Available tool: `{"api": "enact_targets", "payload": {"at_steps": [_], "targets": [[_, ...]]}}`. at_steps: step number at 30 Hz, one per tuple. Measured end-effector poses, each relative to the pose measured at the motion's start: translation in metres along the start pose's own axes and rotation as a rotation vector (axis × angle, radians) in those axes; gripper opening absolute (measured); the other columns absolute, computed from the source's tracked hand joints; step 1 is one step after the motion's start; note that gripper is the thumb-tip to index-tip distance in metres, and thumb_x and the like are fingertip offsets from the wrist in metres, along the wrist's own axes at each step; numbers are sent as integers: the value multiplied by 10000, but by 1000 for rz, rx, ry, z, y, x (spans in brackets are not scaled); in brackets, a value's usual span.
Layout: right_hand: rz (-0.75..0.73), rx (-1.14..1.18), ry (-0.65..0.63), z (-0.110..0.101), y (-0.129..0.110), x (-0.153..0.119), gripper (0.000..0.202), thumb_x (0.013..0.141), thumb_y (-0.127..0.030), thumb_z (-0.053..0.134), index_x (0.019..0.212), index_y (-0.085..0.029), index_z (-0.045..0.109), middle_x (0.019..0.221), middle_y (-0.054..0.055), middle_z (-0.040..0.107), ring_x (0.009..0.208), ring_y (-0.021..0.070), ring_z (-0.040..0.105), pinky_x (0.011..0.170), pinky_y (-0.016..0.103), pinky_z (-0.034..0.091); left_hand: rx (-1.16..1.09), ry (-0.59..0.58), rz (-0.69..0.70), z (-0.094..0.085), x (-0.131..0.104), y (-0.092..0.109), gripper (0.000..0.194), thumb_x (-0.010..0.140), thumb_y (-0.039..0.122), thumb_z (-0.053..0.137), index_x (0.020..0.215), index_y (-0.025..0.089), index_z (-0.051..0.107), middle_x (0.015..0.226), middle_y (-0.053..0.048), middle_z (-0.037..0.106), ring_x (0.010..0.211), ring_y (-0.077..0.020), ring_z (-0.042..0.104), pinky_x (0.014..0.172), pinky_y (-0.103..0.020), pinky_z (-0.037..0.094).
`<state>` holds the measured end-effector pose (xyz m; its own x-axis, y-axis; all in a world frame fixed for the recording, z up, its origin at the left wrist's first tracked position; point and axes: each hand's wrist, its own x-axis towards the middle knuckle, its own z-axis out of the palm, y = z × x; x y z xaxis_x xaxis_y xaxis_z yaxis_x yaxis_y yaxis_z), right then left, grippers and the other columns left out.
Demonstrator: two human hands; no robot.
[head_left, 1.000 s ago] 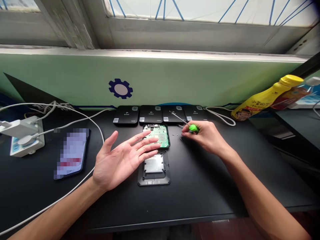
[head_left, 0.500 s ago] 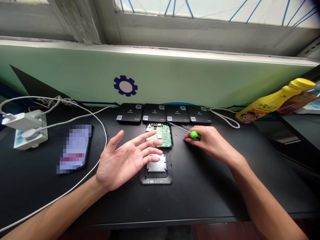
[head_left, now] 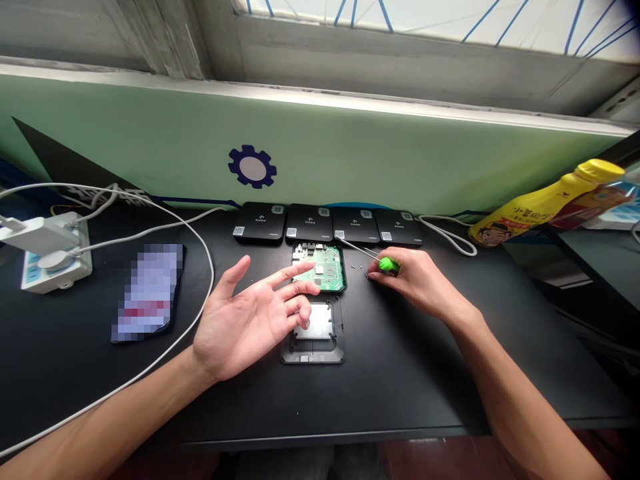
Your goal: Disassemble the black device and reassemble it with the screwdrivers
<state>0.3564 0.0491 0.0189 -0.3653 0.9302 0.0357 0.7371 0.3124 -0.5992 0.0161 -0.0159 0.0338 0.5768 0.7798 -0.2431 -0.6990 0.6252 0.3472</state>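
Observation:
My left hand (head_left: 250, 317) is palm up with its fingers apart, holding nothing, its fingertips over the left edges of a green circuit board (head_left: 327, 270) in a black case and a black cover with a silver plate (head_left: 320, 323). My right hand (head_left: 413, 277) is closed on a screwdriver (head_left: 388, 265) with a green handle; its shaft points up and left past the board's upper right. The right fingertips rest at the table, pinched near a tiny dark item too small to name. Small screws (head_left: 353, 267) lie between the board and my right hand.
Several black boxes, one of them leftmost (head_left: 260, 223), stand in a row behind the board. A phone (head_left: 150, 290), a white cable (head_left: 213, 257) and a power strip (head_left: 57, 267) are at left. A yellow bottle (head_left: 545, 203) leans at the right back.
The lower fingers of my left hand have curled inward a little. My right hand stays nearly in place with the screwdriver. The view has shifted slightly.

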Motion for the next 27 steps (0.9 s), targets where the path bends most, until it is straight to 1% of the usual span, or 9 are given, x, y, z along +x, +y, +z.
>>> {"api": "enact_targets", "payload": {"at_steps": [6, 10, 13, 16, 20, 24, 27], "targets": [[18, 8, 13, -2, -3, -1, 198, 1016, -424, 754, 969, -238, 802, 992, 44, 809, 870, 227, 709, 776, 339, 503, 12, 10, 9, 1, 0, 1, 840, 1073, 656, 533, 1611, 12, 575, 1205, -241, 702, 898, -281, 664, 852, -415, 604], [-5, 31, 14, -2, -5, -2, 205, 1014, -438, 756, 986, -242, 809, 999, 48, 821, 879, 234, 719, 781, 342, 514, 4, 27, 11, 1, 0, 0, 814, 1066, 650, 549, 1592, 31, 588, 1183, -230, 713, 893, -279, 670, 849, -416, 606], [-45, 37, -18, 0, -7, -2, 206, 1032, -435, 735, 995, -244, 800, 1029, 64, 824, 920, 249, 733, 813, 354, 532, 7, 20, 11, 0, 0, 0, 802, 1060, 644, 561, 1581, 36, 596, 1186, -228, 714, 895, -277, 668, 852, -414, 606], [-68, 19, -53, 0, -8, -2, 175, 1045, -408, 727, 995, -250, 784, 1049, 55, 817, 942, 243, 736, 837, 353, 537, 16, 3, 13, -1, 0, 0, 789, 1064, 639, 556, 1548, 20, 617, 1194, -234, 699, 901, -277, 662, 857, -409, 601], [-67, -16, -102, -2, -6, -3, 152, 1049, -390, 732, 988, -258, 777, 1037, 41, 811, 934, 235, 730, 834, 349, 529, 17, 1, 15, 0, 0, 0, 748, 1077, 644, 523, 1496, 38, 656, 1196, -227, 684, 899, -275, 652, 850, -403, 596], [-48, -2, -154, -4, -5, -4, 151, 1047, -397, 738, 1001, -266, 798, 1037, 36, 817, 919, 235, 736, 822, 350, 535, 22, 4, 15, 0, 0, 0, 733, 1076, 644, 525, 1470, 43, 668, 1191, -226, 683, 897, -273, 652, 846, -399, 595], [-50, -18, -154, -3, -6, -4, 156, 1051, -392, 733, 1009, -264, 811, 1049, 44, 818, 924, 240, 745, 823, 352, 540, 23, 5, 15, 0, 0, -1, 726, 1079, 644, 524, 1459, 43, 671, 1187, -224, 681, 902, -274, 653, 846, -398, 592]]}}
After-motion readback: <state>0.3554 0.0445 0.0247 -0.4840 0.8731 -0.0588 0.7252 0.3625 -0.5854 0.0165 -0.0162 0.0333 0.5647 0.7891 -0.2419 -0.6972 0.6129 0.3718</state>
